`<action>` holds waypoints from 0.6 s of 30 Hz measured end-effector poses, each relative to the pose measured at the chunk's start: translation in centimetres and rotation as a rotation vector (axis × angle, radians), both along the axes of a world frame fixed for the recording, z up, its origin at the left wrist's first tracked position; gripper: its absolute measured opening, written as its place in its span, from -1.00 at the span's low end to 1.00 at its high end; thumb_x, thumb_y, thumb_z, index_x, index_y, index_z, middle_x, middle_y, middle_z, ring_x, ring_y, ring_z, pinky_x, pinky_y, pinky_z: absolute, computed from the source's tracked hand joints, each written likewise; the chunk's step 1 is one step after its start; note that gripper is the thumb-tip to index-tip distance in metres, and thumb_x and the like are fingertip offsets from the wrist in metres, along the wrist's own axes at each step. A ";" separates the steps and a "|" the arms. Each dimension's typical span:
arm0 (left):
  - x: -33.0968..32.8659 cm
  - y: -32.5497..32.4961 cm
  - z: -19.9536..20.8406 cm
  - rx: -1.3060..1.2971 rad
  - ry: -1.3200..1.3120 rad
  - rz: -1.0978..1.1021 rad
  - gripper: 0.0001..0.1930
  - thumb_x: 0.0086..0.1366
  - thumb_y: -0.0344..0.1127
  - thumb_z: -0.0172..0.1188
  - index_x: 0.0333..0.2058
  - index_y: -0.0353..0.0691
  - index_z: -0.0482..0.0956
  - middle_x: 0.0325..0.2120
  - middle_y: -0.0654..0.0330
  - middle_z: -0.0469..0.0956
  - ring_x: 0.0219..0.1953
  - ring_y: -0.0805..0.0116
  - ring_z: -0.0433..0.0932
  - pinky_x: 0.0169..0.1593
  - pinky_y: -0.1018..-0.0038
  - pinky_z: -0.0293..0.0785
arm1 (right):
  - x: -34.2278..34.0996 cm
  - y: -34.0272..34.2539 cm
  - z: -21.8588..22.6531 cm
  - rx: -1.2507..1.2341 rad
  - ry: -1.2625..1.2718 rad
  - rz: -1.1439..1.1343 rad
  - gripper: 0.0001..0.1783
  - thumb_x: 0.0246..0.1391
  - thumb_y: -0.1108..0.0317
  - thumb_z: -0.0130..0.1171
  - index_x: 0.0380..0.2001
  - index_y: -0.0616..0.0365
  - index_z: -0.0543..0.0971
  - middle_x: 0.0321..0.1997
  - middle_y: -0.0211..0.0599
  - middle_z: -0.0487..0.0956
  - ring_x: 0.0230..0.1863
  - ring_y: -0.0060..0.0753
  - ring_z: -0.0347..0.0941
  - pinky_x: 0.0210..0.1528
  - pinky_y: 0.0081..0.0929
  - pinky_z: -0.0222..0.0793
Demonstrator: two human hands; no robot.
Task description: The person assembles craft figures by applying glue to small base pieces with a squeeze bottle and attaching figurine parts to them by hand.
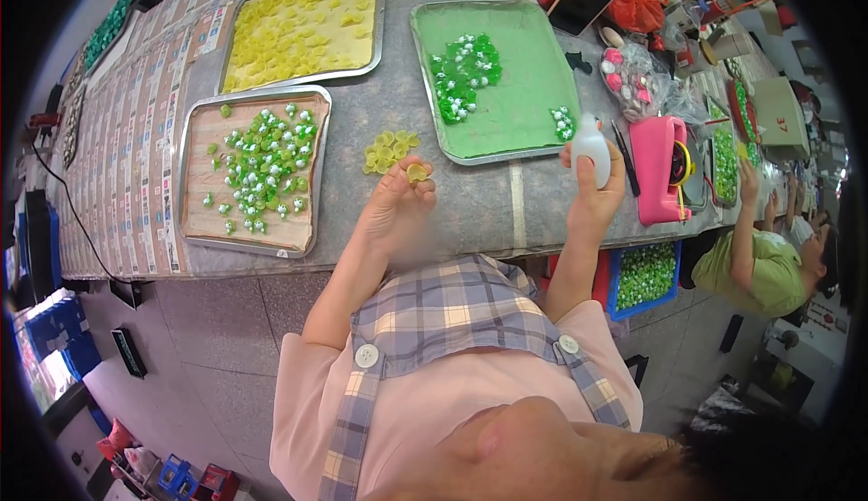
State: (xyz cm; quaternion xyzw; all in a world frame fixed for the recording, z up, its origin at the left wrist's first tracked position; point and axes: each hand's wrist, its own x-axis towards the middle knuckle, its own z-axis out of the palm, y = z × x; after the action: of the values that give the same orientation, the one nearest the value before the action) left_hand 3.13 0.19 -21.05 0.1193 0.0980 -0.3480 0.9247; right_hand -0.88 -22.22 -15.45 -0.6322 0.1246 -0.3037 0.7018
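Observation:
Between the fingertips of my left hand (395, 195) is a small yellow translucent cup-shaped piece (416, 173). Just beyond it, a small pile of matching yellow pieces (387, 150) lies on the grey table covering. My right hand (599, 195) is wrapped round a white squeeze bottle (590, 150), held upright near the corner of a green-lined tray (511, 35). Clusters of green pieces with white-and-black tops (457, 76) lie in that tray. To the left, a brown-lined tray (203, 157) holds many small green-and-white pieces (267, 162).
A far-left tray (381, 22) holds scattered yellow pieces. On the right are a pink tape dispenser (653, 171), a black pen-like tool (626, 157), a propped phone (583, 2) and a plastic bag of pink and white pieces (633, 85). Below stands a blue bin (617, 297). A person in green (755, 270) works further right.

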 end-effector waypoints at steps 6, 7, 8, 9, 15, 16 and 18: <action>0.3 -0.1 -0.6 -0.046 -0.017 -0.019 -0.72 0.02 -0.32 0.15 -0.25 -0.16 0.39 -0.34 0.23 0.34 -0.39 0.51 0.32 -0.29 0.62 0.38 | -1.8 -6.0 -5.9 -0.197 0.213 -0.251 -0.62 -0.12 0.47 0.09 -0.19 0.30 0.28 -0.29 -0.25 0.43 -0.26 -0.56 0.35 -0.20 -0.67 0.23; 0.4 -0.1 -0.9 -0.093 -0.011 -0.020 -0.71 0.01 -0.33 0.15 -0.24 -0.19 0.39 -0.32 0.18 0.38 -0.38 0.47 0.37 -0.27 0.58 0.39 | -2.0 -6.8 -7.3 -0.206 0.230 -0.280 -0.62 -0.12 0.47 0.09 -0.19 0.30 0.27 -0.27 -0.25 0.43 -0.26 -0.55 0.35 -0.21 -0.67 0.23; 0.5 -0.1 -1.1 -0.096 -0.011 -0.032 -0.71 0.01 -0.33 0.15 -0.24 -0.19 0.39 -0.32 0.18 0.38 -0.38 0.47 0.37 -0.27 0.58 0.39 | -2.3 -7.4 -8.6 -0.214 0.248 -0.309 -0.62 -0.13 0.47 0.10 -0.20 0.30 0.27 -0.26 -0.25 0.43 -0.26 -0.54 0.34 -0.22 -0.66 0.22; 0.5 0.0 -1.2 -0.103 -0.008 -0.032 -0.71 0.01 -0.34 0.15 -0.24 -0.19 0.39 -0.32 0.18 0.38 -0.38 0.46 0.36 -0.26 0.58 0.39 | -2.5 -7.6 -9.4 -0.217 0.247 -0.321 -0.62 -0.13 0.47 0.10 -0.20 0.30 0.27 -0.26 -0.25 0.43 -0.26 -0.54 0.34 -0.22 -0.66 0.22; 0.5 0.0 -1.4 -0.109 0.009 -0.015 -0.72 0.03 -0.34 0.13 -0.22 -0.18 0.40 -0.32 0.17 0.38 -0.38 0.44 0.36 -0.27 0.57 0.40 | -0.9 -4.2 -4.2 -1.236 0.211 -0.856 -0.62 -0.23 0.49 0.15 -0.26 0.28 0.32 -0.33 -0.22 0.45 -0.35 -0.38 0.38 -0.26 -0.58 0.24; 0.5 -0.1 -1.3 -0.099 0.018 -0.016 -0.72 0.03 -0.34 0.13 -0.23 -0.17 0.40 -0.32 0.17 0.38 -0.38 0.44 0.36 -0.27 0.57 0.40 | -0.3 -3.4 -3.0 -1.236 0.211 -0.858 -0.62 -0.23 0.49 0.15 -0.26 0.28 0.32 -0.33 -0.22 0.45 -0.35 -0.38 0.38 -0.26 -0.58 0.24; 0.6 -0.1 -1.4 -0.101 0.009 -0.023 -0.72 0.03 -0.34 0.13 -0.23 -0.17 0.40 -0.32 0.17 0.38 -0.38 0.44 0.36 -0.27 0.57 0.39 | 0.5 -1.6 -1.8 -1.107 0.076 -0.545 -0.76 -0.26 0.48 0.15 -0.40 0.24 0.43 -0.42 -0.23 0.46 -0.41 -0.32 0.38 -0.36 -0.53 0.24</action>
State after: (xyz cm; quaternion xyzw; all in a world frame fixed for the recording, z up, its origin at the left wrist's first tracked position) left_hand 3.72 0.09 -22.50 0.0721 0.0833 -0.3638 0.9250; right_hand -0.40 -23.87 -17.29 -0.8584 0.1303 -0.4690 0.1618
